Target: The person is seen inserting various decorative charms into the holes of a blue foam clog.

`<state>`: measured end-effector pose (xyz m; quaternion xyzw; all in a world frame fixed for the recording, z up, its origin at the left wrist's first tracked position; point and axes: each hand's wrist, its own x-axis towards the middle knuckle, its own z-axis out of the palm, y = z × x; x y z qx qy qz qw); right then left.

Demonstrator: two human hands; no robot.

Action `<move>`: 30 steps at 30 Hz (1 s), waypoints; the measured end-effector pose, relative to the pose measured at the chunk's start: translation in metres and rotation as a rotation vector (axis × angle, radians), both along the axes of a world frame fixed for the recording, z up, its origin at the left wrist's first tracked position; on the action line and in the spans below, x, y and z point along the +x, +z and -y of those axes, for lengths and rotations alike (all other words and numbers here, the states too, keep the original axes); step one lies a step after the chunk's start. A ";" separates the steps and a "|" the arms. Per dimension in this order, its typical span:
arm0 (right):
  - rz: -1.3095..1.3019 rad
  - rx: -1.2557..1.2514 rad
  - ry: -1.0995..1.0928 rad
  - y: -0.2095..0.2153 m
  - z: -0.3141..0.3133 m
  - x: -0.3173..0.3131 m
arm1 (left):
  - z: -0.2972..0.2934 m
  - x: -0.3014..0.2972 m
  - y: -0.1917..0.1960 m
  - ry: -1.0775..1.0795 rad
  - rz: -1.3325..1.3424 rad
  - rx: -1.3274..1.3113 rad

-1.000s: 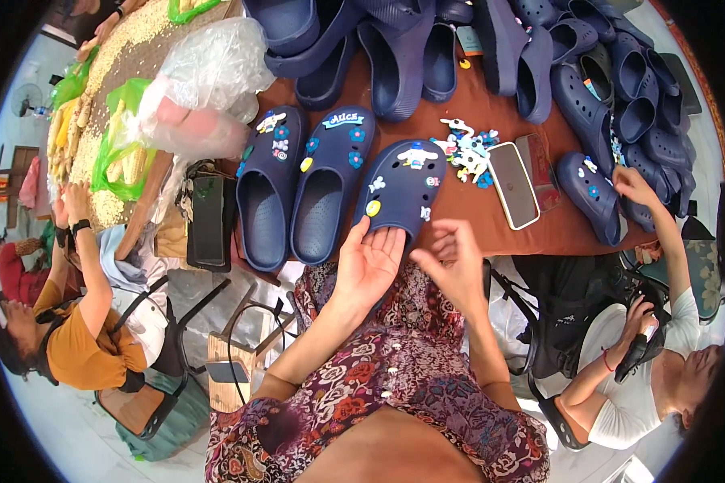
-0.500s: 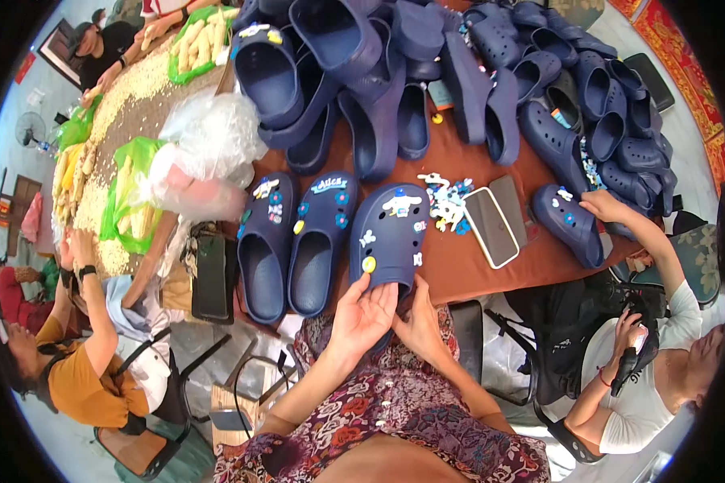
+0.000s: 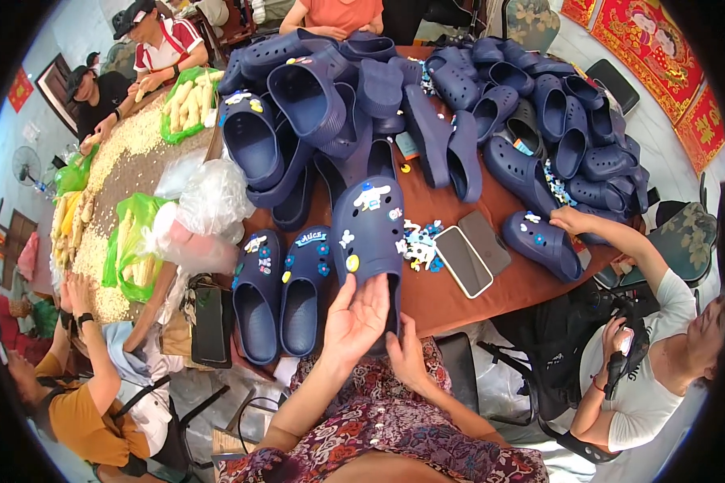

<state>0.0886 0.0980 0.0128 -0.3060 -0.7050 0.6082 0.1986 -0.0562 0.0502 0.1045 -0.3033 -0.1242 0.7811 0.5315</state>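
We find both hands holding one navy clog (image 3: 368, 233) at the near edge of the brown worktop (image 3: 491, 298), its toe pointing away and its heel toward the person. The left hand (image 3: 353, 320) cups the heel from the left, fingers (image 3: 376, 294) curled narrowly against the sole edge. The right hand (image 3: 407, 354) supports it from below, its fingers hidden under the shoe. White, blue and yellow charms sit on the clog's upper. Just left stands a decorated pair of clogs (image 3: 286, 290); to the right lie loose charms (image 3: 419, 244) and two phones (image 3: 473, 253). A co-worker's hand (image 3: 570, 219) rests beside another clog (image 3: 542, 243).
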 end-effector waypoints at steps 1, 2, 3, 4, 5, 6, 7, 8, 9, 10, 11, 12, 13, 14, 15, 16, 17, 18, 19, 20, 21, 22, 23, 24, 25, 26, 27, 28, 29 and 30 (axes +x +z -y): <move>0.000 0.109 -0.034 0.004 -0.007 -0.002 | -0.005 0.003 0.006 -0.024 -0.015 0.049; 0.001 0.216 -0.068 0.008 -0.015 -0.006 | -0.007 0.006 0.014 -0.052 -0.081 0.088; -0.062 0.217 -0.073 0.018 -0.024 -0.010 | -0.006 0.008 0.015 -0.096 -0.196 0.097; -0.102 0.253 -0.111 0.025 -0.034 -0.016 | -0.004 0.011 0.013 -0.142 -0.309 0.106; -0.131 0.213 -0.124 0.031 -0.046 -0.021 | 0.002 0.014 0.010 -0.159 -0.441 0.068; -0.165 0.171 -0.133 0.036 -0.061 -0.027 | 0.010 0.016 0.007 -0.156 -0.446 0.068; -0.167 0.259 -0.183 0.043 -0.078 -0.034 | 0.019 0.016 0.004 -0.155 -0.731 -0.107; -0.170 0.343 -0.229 0.048 -0.095 -0.043 | 0.028 0.015 0.001 -0.149 -1.014 -0.293; -0.162 0.273 -0.245 0.045 -0.118 -0.051 | 0.036 0.014 -0.003 -0.115 -1.127 -0.455; -0.155 0.199 -0.258 0.037 -0.144 -0.061 | 0.046 0.012 -0.012 -0.062 -1.237 -0.586; -0.137 0.265 -0.346 0.034 -0.168 -0.073 | 0.055 0.007 -0.015 -0.033 -1.336 -0.695; -0.115 0.327 -0.429 0.029 -0.194 -0.086 | 0.066 0.003 -0.018 -0.005 -1.429 -0.813; -0.143 0.264 -0.392 0.017 -0.236 -0.092 | 0.075 -0.002 -0.023 0.028 -1.503 -0.878; -0.109 0.413 -0.457 0.003 -0.280 -0.095 | 0.080 -0.008 -0.027 0.054 -1.574 -0.936; -0.183 0.410 -0.345 0.011 -0.301 -0.105 | 0.090 -0.013 -0.027 0.104 -1.595 -0.997; -0.137 0.524 -0.435 0.005 -0.354 -0.096 | 0.088 -0.017 -0.027 0.125 -1.631 -0.981; -0.097 0.215 -0.382 0.024 -0.326 -0.132 | 0.111 -0.026 -0.030 0.156 -1.626 -1.094; -0.082 0.187 -0.441 0.031 -0.345 -0.134 | 0.115 -0.031 -0.033 0.173 -1.636 -1.105; -0.038 0.177 -0.463 0.036 -0.351 -0.140 | 0.122 -0.035 -0.035 0.193 -1.642 -1.136; 0.014 0.084 -0.459 0.037 -0.370 -0.138 | 0.123 -0.038 -0.036 0.212 -1.653 -1.143; -0.025 -0.067 -0.477 0.039 -0.386 -0.137 | 0.124 -0.041 -0.038 0.226 -1.662 -1.151; -0.063 -0.228 -0.491 0.038 -0.389 -0.142 | 0.127 -0.042 -0.039 0.222 -1.650 -1.170; -0.053 -0.234 -0.483 0.034 -0.388 -0.146 | 0.128 -0.043 -0.038 0.227 -1.636 -1.179; -0.142 -0.355 -0.489 0.036 -0.390 -0.148 | 0.127 -0.044 -0.038 0.237 -1.627 -1.177; -0.235 -0.474 -0.496 0.039 -0.391 -0.148 | 0.127 -0.044 -0.039 0.233 -1.626 -1.190; -0.238 -0.468 -0.500 0.040 -0.390 -0.149 | 0.126 -0.043 -0.040 0.235 -1.628 -1.182; -0.238 -0.451 -0.489 0.040 -0.386 -0.150 | 0.124 -0.041 -0.041 0.221 -1.625 -1.196; -0.244 -0.432 -0.478 0.039 -0.383 -0.151 | 0.123 -0.040 -0.041 0.211 -1.627 -1.207; -0.240 -0.408 -0.490 0.038 -0.378 -0.152 | 0.122 -0.038 -0.041 0.195 -1.637 -1.213; -0.221 -0.416 -0.529 0.036 -0.376 -0.152 | 0.118 -0.036 -0.043 0.193 -1.632 -1.216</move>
